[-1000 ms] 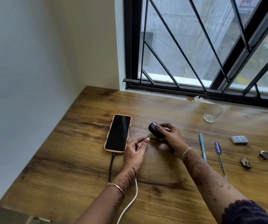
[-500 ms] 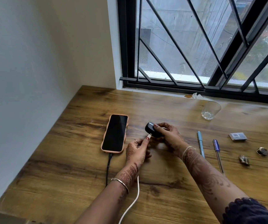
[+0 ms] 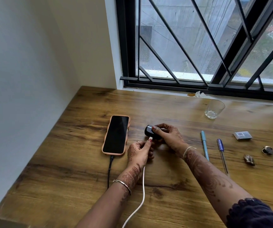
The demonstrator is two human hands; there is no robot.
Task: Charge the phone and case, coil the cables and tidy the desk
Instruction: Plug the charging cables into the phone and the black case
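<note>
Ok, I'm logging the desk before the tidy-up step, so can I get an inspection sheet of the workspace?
Surface: wooden desk, dark grain and knots.
Job's things: phone lying flat, screen dark; black case in the right hand.
Clutter: glass, light blue pen, dark blue pen, grey box, two small dark trinkets.
Hands: left hand pinches the plug of the white cable; right hand grips the case.
Cables: black cable plugged into the phone; white cable uncoiled, plug at the case, seating unclear.
Surroundings: barred window, rain-spotted panes; white wall at left.
</note>
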